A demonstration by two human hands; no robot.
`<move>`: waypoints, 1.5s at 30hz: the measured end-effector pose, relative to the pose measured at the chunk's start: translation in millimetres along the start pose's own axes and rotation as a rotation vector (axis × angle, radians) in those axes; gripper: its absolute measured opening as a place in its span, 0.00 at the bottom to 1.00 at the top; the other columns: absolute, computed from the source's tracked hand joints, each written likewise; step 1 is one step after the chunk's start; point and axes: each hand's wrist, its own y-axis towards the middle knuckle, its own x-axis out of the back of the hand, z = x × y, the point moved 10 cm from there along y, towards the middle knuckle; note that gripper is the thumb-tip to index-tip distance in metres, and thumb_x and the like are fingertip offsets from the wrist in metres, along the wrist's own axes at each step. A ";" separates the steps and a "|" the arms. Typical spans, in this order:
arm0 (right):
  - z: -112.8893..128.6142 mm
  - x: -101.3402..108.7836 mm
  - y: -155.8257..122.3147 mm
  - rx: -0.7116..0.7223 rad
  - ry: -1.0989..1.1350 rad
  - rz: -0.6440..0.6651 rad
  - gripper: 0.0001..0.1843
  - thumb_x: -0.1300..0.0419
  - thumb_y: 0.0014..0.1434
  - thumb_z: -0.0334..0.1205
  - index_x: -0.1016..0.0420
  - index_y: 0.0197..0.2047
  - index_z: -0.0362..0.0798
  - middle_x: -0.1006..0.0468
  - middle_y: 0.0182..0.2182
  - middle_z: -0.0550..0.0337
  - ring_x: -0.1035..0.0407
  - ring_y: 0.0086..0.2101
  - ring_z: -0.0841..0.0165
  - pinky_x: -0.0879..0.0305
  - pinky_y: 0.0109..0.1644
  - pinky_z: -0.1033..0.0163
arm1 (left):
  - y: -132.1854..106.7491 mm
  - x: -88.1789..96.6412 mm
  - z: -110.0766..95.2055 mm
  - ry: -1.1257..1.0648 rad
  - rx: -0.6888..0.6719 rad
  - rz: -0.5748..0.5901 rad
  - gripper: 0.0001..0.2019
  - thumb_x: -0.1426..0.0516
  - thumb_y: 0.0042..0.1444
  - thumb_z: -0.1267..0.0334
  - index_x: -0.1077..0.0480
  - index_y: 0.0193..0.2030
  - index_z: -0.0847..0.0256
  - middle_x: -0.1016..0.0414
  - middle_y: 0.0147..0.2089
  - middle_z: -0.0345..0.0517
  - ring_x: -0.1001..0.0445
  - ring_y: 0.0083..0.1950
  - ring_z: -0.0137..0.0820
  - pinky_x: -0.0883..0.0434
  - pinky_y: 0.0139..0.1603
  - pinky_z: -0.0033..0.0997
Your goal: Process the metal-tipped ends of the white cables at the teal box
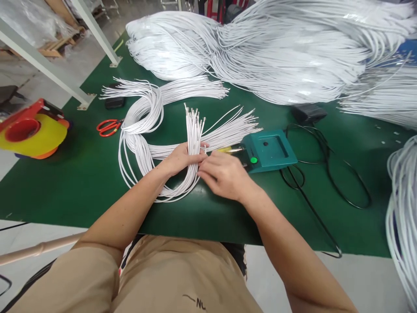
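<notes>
My left hand [180,159] is closed around an upright bunch of white cables [194,134], whose metal-tipped ends stick up above the thumb. Right beside it, my right hand [224,174] has its fingers pinched together on what looks like a single white cable [205,149]; most of it is hidden by the fingers. The bunch curves down and left into a larger coil of white cables [140,150] lying on the table. Just right of my right hand sits a teal device [270,150] with a green button and a metal rod on its left side.
Red-handled scissors [109,127] and a red and yellow tape dispenser [34,130] are on the left. Large heaps of white cables [286,52] fill the back of the green table [81,182]. A black box [308,113] and black cord [329,167] lie right.
</notes>
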 end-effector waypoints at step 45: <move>-33.6 -47.7 -0.6 -0.498 0.312 0.116 0.09 0.45 0.60 0.32 0.22 0.36 0.47 0.21 0.34 0.57 0.30 0.32 0.68 0.39 0.39 0.64 | -1.3 0.4 -4.6 -0.282 -0.025 -0.108 0.15 0.32 0.46 0.61 0.33 0.33 0.64 0.24 0.34 0.43 0.25 0.37 0.29 0.29 0.41 0.29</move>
